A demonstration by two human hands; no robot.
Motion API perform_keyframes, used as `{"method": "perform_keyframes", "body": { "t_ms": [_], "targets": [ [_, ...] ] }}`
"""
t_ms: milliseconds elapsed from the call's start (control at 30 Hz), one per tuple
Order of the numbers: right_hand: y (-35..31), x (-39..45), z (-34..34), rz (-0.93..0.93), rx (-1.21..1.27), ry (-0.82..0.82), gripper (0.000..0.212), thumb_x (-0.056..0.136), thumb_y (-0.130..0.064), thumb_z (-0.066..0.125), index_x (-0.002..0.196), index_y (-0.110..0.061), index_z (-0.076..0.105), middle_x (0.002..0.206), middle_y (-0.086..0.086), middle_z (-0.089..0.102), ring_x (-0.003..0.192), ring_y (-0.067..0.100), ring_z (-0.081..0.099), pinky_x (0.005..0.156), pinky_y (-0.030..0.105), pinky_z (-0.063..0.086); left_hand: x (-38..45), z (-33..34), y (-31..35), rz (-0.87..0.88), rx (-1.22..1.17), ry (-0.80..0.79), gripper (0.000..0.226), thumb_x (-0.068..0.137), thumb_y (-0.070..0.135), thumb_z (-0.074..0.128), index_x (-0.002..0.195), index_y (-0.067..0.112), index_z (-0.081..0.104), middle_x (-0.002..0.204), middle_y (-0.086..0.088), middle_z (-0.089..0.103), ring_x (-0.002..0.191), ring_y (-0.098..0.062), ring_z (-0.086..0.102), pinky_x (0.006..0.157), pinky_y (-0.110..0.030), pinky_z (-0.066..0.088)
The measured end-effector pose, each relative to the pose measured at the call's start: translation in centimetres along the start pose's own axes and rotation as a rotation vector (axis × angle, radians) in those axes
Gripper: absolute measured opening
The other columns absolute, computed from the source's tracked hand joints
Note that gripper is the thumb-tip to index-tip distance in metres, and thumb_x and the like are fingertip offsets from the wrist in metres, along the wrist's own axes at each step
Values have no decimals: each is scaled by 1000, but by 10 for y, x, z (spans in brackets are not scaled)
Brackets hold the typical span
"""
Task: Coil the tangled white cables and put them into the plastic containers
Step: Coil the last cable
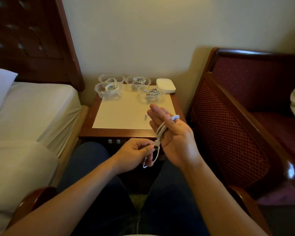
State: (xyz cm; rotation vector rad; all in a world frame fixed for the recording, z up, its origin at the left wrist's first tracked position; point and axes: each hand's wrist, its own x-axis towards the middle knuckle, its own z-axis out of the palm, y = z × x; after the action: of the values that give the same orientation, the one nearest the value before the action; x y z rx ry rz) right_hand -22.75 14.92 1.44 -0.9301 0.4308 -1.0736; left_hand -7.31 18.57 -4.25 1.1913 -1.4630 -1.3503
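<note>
Winding is in progress: the cable (161,132) is looped lengthwise over the right hand (174,135), running from the gap beside the thumb near the fingertips down along the palm edge toward the wrist. The long axis of the loops follows the long axis of that hand, pointing away from the person toward the worktop (126,111).

The right hand is held palm-up with fingers straight and extended, acting as a former for the coil; it is not clenched. It hangs above the near right corner of the worktop.

The left hand (134,153) sits just below and to the left of the right palm, fingers curled, pinching the free end of the cable close to its connector. A short slack loop hangs beneath it.

The left hand is therefore nearer the loose tail, and the remaining length appears short. Judged from this, the next wrap needs the tail carried up over the right fingers.

Four containers (149,94) along the far edge of the worktop each hold a coiled cable; a lidded box (165,86) stands at the far right corner.
</note>
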Motion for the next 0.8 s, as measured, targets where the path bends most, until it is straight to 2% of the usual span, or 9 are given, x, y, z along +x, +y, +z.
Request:
{"method": "perform_keyframes", "body": {
  "t_ms": [100,167,233,333,367,433,567,733,800],
  "targets": [
    [-2,1,-15,-79,-416,45,27,104,-17,47,126,-23,61,145,0,56,132,13,56,114,33,41,-2,-1,0,-82,132,-62,20,105,21,54,116,15,70,75,-5,67,73,-23,69,74,-33,57],
    [1,1,-27,-87,-778,40,30,108,-14,44,131,-19,62,141,-12,50,128,-1,54,108,18,41,-4,-3,10,-100,267,-85,17,103,24,57,111,21,72,73,3,67,68,-12,65,67,-24,52],
    [11,-1,-39,-14,-1175,-20,21,107,-15,46,119,-13,63,125,-9,54,110,-13,55,97,11,45,0,-12,18,46,536,-65,17,101,28,59,97,23,75,72,9,68,65,-4,62,63,-27,49],
    [27,-5,-51,209,-1502,-111,20,107,-25,46,97,-11,57,98,5,67,91,5,64,86,32,54,4,-31,30,229,898,-27,17,93,44,64,92,31,76,78,12,71,74,-3,64,68,-36,52],
    [29,-5,-53,282,-1481,-115,28,107,-29,43,99,-8,59,93,10,70,90,18,68,85,38,56,5,-36,33,254,902,-11,18,90,46,68,91,31,77,78,13,71,75,-3,65,69,-35,53],
    [26,-8,-45,484,-1199,-140,49,110,-38,31,101,0,61,81,18,73,77,29,71,72,32,56,4,-43,40,318,789,34,15,86,43,77,87,28,77,79,13,72,78,-4,67,69,-25,53],
    [14,-16,-30,749,-462,-308,92,96,-72,1,98,1,57,58,13,62,54,28,65,58,30,52,7,-48,39,408,551,208,16,82,36,80,87,21,76,80,9,72,79,-13,68,69,-20,51],
    [7,-11,-23,633,232,-532,70,102,-59,21,112,2,52,79,18,69,78,35,72,74,40,55,16,-20,19,230,17,309,11,90,21,72,80,15,75,73,-2,70,67,-13,62,66,-28,52],
    [7,-10,-21,567,450,-535,54,104,-40,37,121,10,51,98,28,69,97,43,69,89,46,54,17,-6,19,147,-87,314,34,96,2,63,72,24,74,65,4,67,58,-9,60,59,-25,50]
  ]
}}
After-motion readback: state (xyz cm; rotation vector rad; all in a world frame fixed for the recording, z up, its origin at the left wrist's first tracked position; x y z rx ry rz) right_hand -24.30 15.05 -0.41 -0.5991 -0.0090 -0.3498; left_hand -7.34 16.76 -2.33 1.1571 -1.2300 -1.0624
